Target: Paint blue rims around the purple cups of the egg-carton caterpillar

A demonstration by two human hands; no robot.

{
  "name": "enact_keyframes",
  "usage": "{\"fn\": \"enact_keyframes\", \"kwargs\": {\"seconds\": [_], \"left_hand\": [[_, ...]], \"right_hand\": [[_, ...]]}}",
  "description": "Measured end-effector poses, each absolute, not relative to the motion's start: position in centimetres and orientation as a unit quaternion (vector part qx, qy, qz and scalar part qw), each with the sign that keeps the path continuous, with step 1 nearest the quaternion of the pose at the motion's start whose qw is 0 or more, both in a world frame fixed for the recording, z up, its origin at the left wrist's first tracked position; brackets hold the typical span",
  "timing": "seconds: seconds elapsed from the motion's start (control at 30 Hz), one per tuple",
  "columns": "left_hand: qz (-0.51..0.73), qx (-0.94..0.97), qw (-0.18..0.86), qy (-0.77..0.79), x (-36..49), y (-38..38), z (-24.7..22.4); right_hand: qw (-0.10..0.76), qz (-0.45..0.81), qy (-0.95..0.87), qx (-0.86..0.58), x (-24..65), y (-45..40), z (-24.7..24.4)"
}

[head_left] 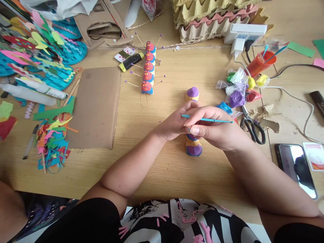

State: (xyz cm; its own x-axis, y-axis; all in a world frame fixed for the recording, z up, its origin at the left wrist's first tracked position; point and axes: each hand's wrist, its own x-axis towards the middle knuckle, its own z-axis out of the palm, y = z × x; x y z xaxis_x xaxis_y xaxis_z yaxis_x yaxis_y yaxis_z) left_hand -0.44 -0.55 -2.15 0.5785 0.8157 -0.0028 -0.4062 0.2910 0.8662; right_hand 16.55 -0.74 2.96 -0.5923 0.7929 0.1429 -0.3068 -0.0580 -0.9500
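Note:
My right hand (214, 126) has a thin blue clay modelling tool (209, 119) lying across its fingers. Its thumb and fingertips are pinched together over the left palm, with a tiny dark-blue speck at the tips, too small to name. My left hand (172, 123) is under and against the right one, and most of its fingers are hidden behind it. Below both hands a caterpillar-like row of purple and orange clay-covered bumps (193, 148) rests on the table, its middle covered from view. Farther back stands a finished-looking red and blue caterpillar (147, 76) with smiling faces and purple-tipped sticks.
Right of my hands lie bagged coloured clay (237, 98), black scissors (251, 125) and a phone (296, 168). An orange cup (260, 64), a power strip (245, 33) and egg trays (215, 20) stand behind. Cardboard (96, 108) and paper scraps (54, 138) are at left.

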Motion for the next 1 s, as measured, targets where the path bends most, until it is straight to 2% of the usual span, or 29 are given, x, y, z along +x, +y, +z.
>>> {"fn": "enact_keyframes", "kwargs": {"seconds": [0.17, 0.37, 0.53, 0.67, 1.0], "left_hand": [[0.417, 0.443, 0.76, 0.229, 0.0, -0.5, -1.5], [0.484, 0.432, 0.713, 0.267, 0.5, -0.3, -1.7], [0.487, 0.415, 0.714, 0.283, 0.4, -0.1, -2.8], [0.498, 0.411, 0.697, 0.313, 0.6, -0.1, -2.5], [0.565, 0.421, 0.648, 0.289, 0.8, -0.4, -2.2]], "right_hand": [[0.396, 0.664, -0.593, -0.227, 16.6, -0.8, 3.6], [0.492, 0.443, -0.695, -0.279, 16.4, -1.9, 4.8], [0.524, 0.378, -0.686, -0.335, 15.9, -2.9, 3.4], [0.571, 0.314, -0.697, -0.297, 15.9, -3.2, 1.7], [0.594, 0.419, -0.58, -0.368, 14.6, -3.1, 1.8]]}}
